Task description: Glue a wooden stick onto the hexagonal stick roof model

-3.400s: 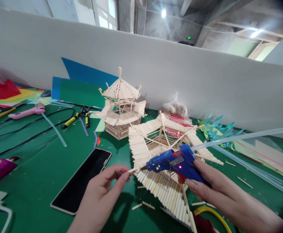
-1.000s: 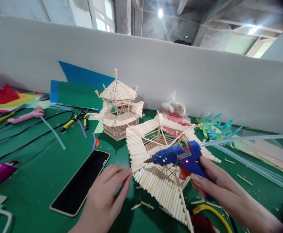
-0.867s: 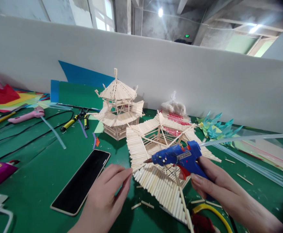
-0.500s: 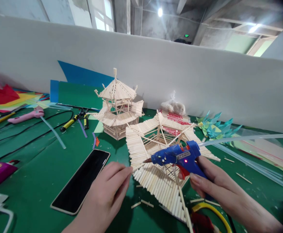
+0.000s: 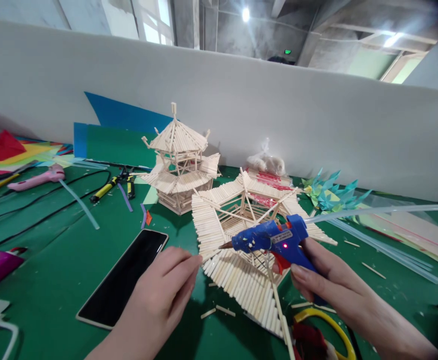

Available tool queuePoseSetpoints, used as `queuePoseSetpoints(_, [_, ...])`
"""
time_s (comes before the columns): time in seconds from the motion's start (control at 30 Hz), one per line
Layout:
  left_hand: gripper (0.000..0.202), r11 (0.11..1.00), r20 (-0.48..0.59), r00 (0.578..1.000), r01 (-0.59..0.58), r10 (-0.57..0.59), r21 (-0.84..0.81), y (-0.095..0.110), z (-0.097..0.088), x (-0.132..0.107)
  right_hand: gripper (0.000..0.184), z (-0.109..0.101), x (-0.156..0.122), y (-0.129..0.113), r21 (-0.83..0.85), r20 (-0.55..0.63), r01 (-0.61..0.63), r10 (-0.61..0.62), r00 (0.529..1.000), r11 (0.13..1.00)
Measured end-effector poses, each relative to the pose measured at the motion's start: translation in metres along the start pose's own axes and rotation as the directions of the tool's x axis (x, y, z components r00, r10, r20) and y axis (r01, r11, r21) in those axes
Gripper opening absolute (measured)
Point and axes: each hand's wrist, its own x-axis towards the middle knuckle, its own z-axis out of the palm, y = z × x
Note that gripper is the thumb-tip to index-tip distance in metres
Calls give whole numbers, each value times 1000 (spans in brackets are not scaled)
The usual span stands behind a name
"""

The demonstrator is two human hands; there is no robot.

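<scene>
My right hand [image 5: 327,275] is wrapped round the grip of a blue hot glue gun [image 5: 264,237], fingers by its red trigger. A clear glue stick [image 5: 376,210] sticks out of the gun's back, and a small red light glows on its side. The nozzle points left, at the near-left corner of a roof of wooden sticks [image 5: 241,285]. At that corner, the closed fingertips of my left hand [image 5: 169,280] pinch the end of a thin wooden stick [image 5: 210,255]; the fingers partly hide it. Inside, the roof is an open frame.
A finished-looking stick pavilion [image 5: 179,170] stands behind. Left lie a phone [image 5: 123,280], pliers [image 5: 109,187], a pink glue gun [image 5: 40,179] and black cables. Yellow-handled scissors [image 5: 339,330] are at the near right. Teal paper leaves [image 5: 331,192] and glue sticks [image 5: 387,250] lie right.
The whole view shifts slightly. Both hands, the glue gun and the roof stay in nearly the same places relative to each other.
</scene>
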Motion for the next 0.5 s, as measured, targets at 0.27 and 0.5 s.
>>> queuePoseSetpoints(0.27, [20,1000,10,1000,-29,29,4,1,-3,2,25,-2,-1,4,146,-2,39,-39,999,989])
queuePoseSetpoints(0.5, [19,1000,-3,1000,-27,27,16,1,-2,1,21,-17,-14,20,450,-75,-20,60,995,893])
